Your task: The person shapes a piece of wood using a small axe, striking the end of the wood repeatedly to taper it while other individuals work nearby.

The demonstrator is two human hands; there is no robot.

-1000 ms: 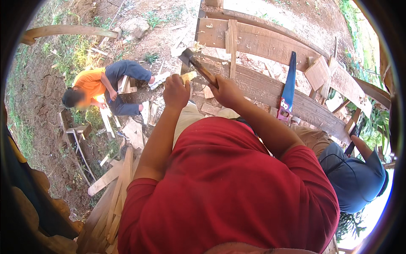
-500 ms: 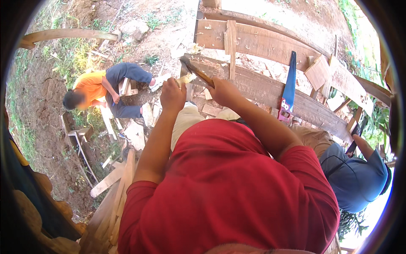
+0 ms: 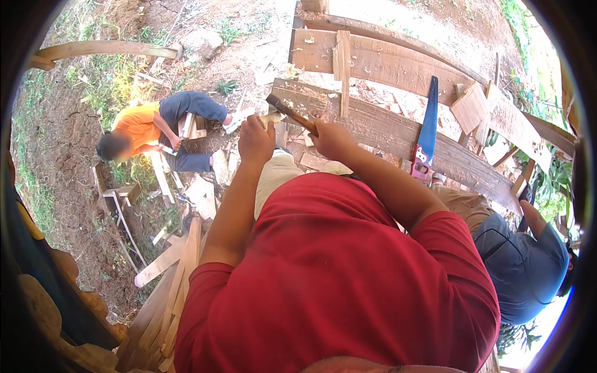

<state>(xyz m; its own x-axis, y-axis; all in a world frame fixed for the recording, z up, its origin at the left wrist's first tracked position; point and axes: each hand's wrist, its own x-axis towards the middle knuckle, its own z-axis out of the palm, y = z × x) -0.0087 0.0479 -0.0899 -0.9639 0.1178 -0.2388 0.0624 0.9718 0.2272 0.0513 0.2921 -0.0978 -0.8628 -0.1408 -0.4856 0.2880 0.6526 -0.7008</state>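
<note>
Left hand [image 3: 256, 139] grasping small pale-yellow wooden piece [image 3: 272, 117] | right hand [image 3: 333, 139] gripping dark metal-headed, brown wooden-handled tool [image 3: 297, 116] | both near brown plank tabletop [image 3: 373, 121] | blue-bladed, red-handled handsaw [image 3: 427, 124] lying on it, rightward

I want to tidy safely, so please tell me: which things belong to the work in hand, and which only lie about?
In use:
Dark-headed, wooden-handled hand tool, right grip
Pale yellow wood piece, left grip

Apparently lying about:
Red-handled, blue-bladed handsaw
Pale square wooden block
Long pale wooden strips, lower left
</note>
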